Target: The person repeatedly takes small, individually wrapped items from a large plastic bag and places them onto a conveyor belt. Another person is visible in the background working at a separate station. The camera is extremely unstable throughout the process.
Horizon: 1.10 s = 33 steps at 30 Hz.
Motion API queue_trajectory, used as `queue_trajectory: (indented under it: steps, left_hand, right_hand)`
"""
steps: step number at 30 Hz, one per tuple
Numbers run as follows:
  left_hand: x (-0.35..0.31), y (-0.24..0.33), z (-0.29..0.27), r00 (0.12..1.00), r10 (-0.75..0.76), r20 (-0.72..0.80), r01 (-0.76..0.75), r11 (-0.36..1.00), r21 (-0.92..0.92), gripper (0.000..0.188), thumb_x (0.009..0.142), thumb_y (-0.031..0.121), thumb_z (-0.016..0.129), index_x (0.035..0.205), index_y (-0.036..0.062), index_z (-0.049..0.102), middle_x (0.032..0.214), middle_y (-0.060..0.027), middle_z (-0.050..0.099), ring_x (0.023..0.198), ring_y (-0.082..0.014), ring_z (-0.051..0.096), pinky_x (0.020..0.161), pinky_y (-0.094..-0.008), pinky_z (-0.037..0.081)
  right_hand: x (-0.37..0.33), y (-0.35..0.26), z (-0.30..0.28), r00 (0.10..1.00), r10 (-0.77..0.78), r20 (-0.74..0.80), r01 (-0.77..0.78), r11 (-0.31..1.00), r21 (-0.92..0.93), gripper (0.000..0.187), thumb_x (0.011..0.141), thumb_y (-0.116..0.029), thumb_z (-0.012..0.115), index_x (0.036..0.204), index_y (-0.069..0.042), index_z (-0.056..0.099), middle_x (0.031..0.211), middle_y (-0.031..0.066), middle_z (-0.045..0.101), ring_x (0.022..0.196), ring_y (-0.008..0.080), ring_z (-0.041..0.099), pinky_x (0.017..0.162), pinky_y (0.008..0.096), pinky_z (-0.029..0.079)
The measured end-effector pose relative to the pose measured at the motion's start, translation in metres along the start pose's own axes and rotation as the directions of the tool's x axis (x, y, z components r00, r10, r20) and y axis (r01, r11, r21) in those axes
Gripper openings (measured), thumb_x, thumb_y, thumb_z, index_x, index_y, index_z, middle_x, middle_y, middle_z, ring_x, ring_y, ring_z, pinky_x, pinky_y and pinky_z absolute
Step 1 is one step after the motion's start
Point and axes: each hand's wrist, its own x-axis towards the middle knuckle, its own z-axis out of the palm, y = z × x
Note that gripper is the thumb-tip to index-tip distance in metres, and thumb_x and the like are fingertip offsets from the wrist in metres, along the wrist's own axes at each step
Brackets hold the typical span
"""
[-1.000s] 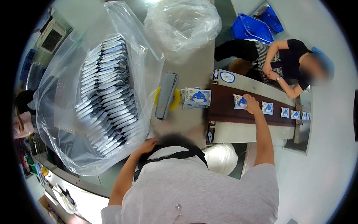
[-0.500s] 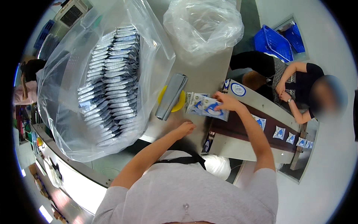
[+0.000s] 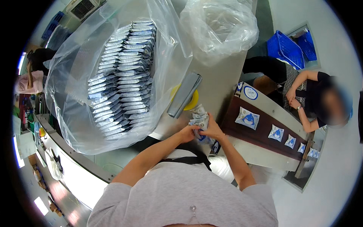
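Close in front of my body, my left hand [image 3: 187, 134] and my right hand [image 3: 213, 128] are closed on a small bunch of white-and-blue packets [image 3: 200, 120], gripping it from both sides. The bunched packets overlap, so I cannot tell how they are stacked. Just beyond them a grey rolled sheet [image 3: 184, 95] lies across a yellow ring [image 3: 193, 101] on the metal table. To the left a large clear plastic bag [image 3: 68, 106] holds long rows of silvery packets [image 3: 130, 77] set on edge. On the right, single packets [image 3: 247, 118] rest on a dark conveyor belt [image 3: 261, 133].
A second clear plastic bag [image 3: 221, 28] sits crumpled at the table's far end. Past the conveyor, a seated person [image 3: 298, 90] has their hands together, near a blue basket [image 3: 285, 49]. Another person [image 3: 32, 81] is at the far left.
My right hand has come back from the conveyor's end toward my body with the packets, and my left hand has joined it on them. Packets on the belt have moved nearer.
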Motion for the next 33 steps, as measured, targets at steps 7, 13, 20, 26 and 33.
queue_trajectory:
  steps: [7, 13, 20, 26, 33]
  left_hand:
    - [-0.066, 0.037, -0.037, 0.907, -0.420, -0.013, 0.247, 0.507, 0.826, 0.046, 0.089, 0.030, 0.061, 0.125, 0.0028, 0.055, 0.121, -0.0088, 0.059, 0.110, -0.0181, 0.053, 0.095, -0.0307, 0.042]
    - [-0.171, 0.092, -0.095, 0.954, -0.187, -0.234, 0.263, 0.149, 0.953, 0.055, 0.091, 0.045, 0.055, 0.125, 0.0022, 0.055, 0.120, -0.0101, 0.060, 0.105, -0.0194, 0.056, 0.088, -0.0307, 0.044]
    - [-0.355, 0.155, -0.206, 0.796, 0.350, -0.493, 0.235, 0.573, 0.786, 0.049, 0.090, 0.045, 0.057, 0.116, 0.0035, 0.060, 0.109, -0.0079, 0.062, 0.096, -0.0183, 0.058, 0.081, -0.0309, 0.047]
    - [-0.343, 0.146, -0.283, 0.608, 0.473, -0.638, 0.119, 0.740, 0.662, 0.045, 0.088, 0.045, 0.059, 0.108, 0.0046, 0.064, 0.101, -0.0060, 0.065, 0.088, -0.0173, 0.061, 0.075, -0.0312, 0.049]
    - [-0.340, 0.052, -0.332, 0.587, 0.478, -0.654, -0.315, 0.879, 0.359, 0.036, 0.088, 0.039, 0.059, 0.102, 0.0071, 0.068, 0.092, -0.0063, 0.068, 0.078, -0.0172, 0.064, 0.067, -0.0317, 0.051]
  right_hand:
    - [-0.064, -0.031, 0.071, 0.949, -0.099, -0.299, -0.115, 0.776, -0.620, 0.111, 0.049, -0.033, 0.083, 0.136, 0.005, 0.025, 0.117, 0.0229, 0.051, 0.111, 0.0374, 0.049, 0.094, 0.0458, 0.039]
    - [-0.048, -0.002, 0.074, 0.987, 0.104, -0.126, -0.143, 0.924, -0.355, 0.100, 0.051, -0.030, 0.086, 0.133, -0.002, 0.037, 0.113, 0.0178, 0.054, 0.109, 0.0351, 0.052, 0.096, 0.0389, 0.040]
    - [-0.041, -0.189, -0.065, 0.963, -0.126, 0.238, -0.036, 0.815, 0.579, 0.113, 0.044, -0.016, 0.091, 0.138, -0.001, 0.029, 0.129, 0.0130, 0.052, 0.119, 0.0244, 0.050, 0.104, 0.0380, 0.036]
    - [0.126, -0.377, -0.021, 0.824, -0.565, 0.040, 0.522, 0.729, -0.443, 0.103, 0.052, -0.030, 0.087, 0.135, -0.001, 0.035, 0.125, 0.0192, 0.054, 0.115, 0.0342, 0.053, 0.100, 0.0409, 0.038]
    - [0.295, -0.472, 0.150, 0.715, -0.627, 0.310, 0.510, 0.165, -0.844, 0.106, 0.061, -0.061, 0.073, 0.138, -0.001, 0.030, 0.118, 0.0210, 0.055, 0.108, 0.0327, 0.055, 0.087, 0.0471, 0.041]
